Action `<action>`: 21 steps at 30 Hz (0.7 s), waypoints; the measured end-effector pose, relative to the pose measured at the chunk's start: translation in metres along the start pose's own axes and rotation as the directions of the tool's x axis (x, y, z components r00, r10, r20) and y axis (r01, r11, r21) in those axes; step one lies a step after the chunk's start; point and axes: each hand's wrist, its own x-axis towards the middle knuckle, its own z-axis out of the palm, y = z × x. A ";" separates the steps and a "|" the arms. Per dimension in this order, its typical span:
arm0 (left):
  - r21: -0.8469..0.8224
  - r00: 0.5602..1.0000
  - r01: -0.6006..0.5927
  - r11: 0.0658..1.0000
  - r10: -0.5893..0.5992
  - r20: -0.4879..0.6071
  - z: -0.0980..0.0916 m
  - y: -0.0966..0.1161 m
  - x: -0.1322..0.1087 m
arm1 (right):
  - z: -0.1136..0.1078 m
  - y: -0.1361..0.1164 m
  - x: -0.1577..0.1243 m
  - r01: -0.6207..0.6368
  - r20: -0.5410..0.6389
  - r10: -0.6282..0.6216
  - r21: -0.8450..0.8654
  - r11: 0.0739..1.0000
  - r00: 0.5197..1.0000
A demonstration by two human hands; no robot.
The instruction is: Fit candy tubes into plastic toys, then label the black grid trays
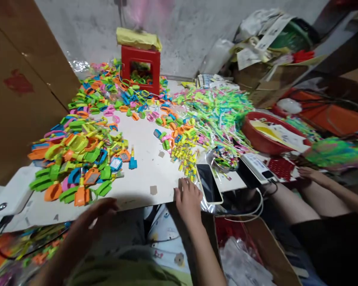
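Note:
My right hand [188, 197] lies at the table's front edge, fingers apart, its tips beside a heap of small yellow pieces [183, 157]. Nothing shows in its grasp. To the left, my left hand [100, 210] hovers at the edge, dark and a little blurred. Its fingers stretch out, with nothing visible in them. Just beyond it rises a pile of bright plastic toy watch-like pieces [83, 153] in orange, green, blue and pink. One blue piece with a yellow stem [133, 159] lies apart from that pile. A smartphone [209, 183] rests right of my right hand.
A red plastic stool [141, 65] stands among more pieces at the back. Green and pink strips [217, 109] spread beside a red basin [271, 133]. A white device [13, 192] sits at left, a power bank [256, 166] at right. Another person's hand [313, 174] is far right.

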 end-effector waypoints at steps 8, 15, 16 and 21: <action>-0.085 0.906 -0.354 0.931 0.364 0.216 0.114 0.046 0.081 | -0.001 0.026 0.027 -0.136 -0.077 0.132 -0.049 0.990 0.988; 0.284 0.912 -0.387 0.877 0.409 -0.020 0.169 0.100 0.205 | 0.005 0.028 0.113 -0.146 0.043 0.146 -0.022 0.989 0.988; 0.316 0.927 -0.337 0.887 0.371 -0.052 0.174 0.106 0.222 | 0.006 0.028 0.127 -0.170 0.065 0.171 -0.012 0.985 0.983; 0.355 0.957 -0.198 0.914 0.259 -0.132 0.185 0.104 0.278 | 0.015 0.043 0.198 -0.281 0.129 0.275 0.029 0.959 0.953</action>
